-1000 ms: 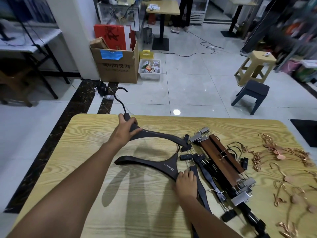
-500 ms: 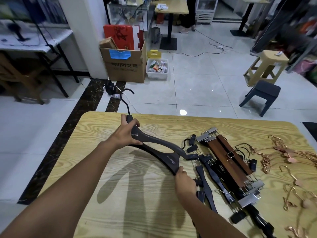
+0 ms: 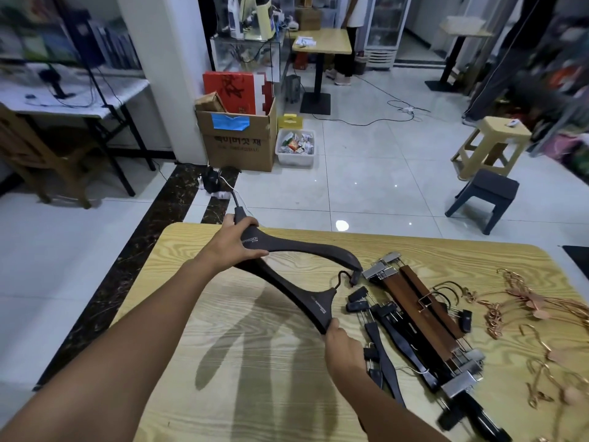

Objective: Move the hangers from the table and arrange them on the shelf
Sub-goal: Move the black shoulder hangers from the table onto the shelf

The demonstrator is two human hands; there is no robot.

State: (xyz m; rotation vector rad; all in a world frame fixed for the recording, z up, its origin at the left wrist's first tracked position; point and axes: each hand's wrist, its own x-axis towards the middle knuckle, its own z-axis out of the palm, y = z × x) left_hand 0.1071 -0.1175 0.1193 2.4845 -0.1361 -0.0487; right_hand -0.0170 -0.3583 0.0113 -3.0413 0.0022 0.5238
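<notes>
- Left hand (image 3: 236, 245) grips the neck of a dark hanger (image 3: 306, 250) just below its hook, fingers over the top and thumb underneath, beside the white lettering.
- Right hand (image 3: 342, 349) is closed round the near end of a second hanger (image 3: 315, 306), also dark. It is seen from the back, so its fingertips are hidden.
- Both hangers are held over the far left part of the table (image 3: 223, 393). The dark hanger's hook juts out past the far edge over the floor, and one shoulder sweeps right toward the pile.
- Running from the right hand, the second hanger slants up and away to a point just under the left hand. Whether its far tip touches that hand I cannot tell.
- Black clip hangers (image 3: 381, 330) lie heaped on the table just right of the right hand.
- Brown wooden clip hangers (image 3: 420, 306) with metal clips lie against the heap's right side.
- Rose-gold wire hangers (image 3: 522, 301) are strewn at the right end of the table, apart from the pile.
- Shadows of both arms fall on the wood between the forearms.
- On the tiled floor beyond stand a cardboard box (image 3: 239, 145), a white bin (image 3: 296, 154) beside it, a beige stool (image 3: 490, 141) and a dark grey stool (image 3: 487, 193).
</notes>
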